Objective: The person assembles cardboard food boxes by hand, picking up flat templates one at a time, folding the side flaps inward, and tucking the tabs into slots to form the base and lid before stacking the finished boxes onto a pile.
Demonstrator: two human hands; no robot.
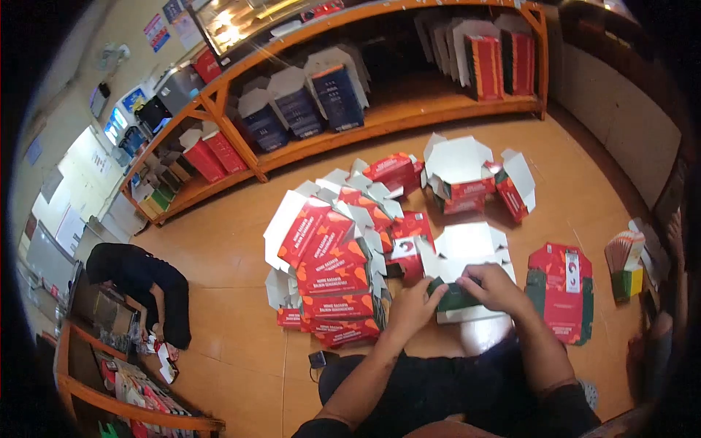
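A cardboard box (pixel 473 241), half folded, lies in front of my lap with its white inside facing up and a dark green side panel turned toward me. My left hand (pixel 414 310) pinches the left end of that green panel between thumb and fingers. On the panel's right part, my right hand (pixel 493 289) is closed with the thumb along the upper edge. Its fingertips are partly hidden behind the card. Left of the box rises a pile of red printed boxes (pixel 332 255). A flat red and green box blank (pixel 558 292) lies on the right.
More red boxes (pixel 467 191) with raised white flaps stand farther back on the tiled floor (pixel 234 285). An orange wooden shelf (pixel 394 113) holds blue and red boxes. At left a person in dark clothes (pixel 142 281) bends low. A small yellow-green carton (pixel 626 281) stands right.
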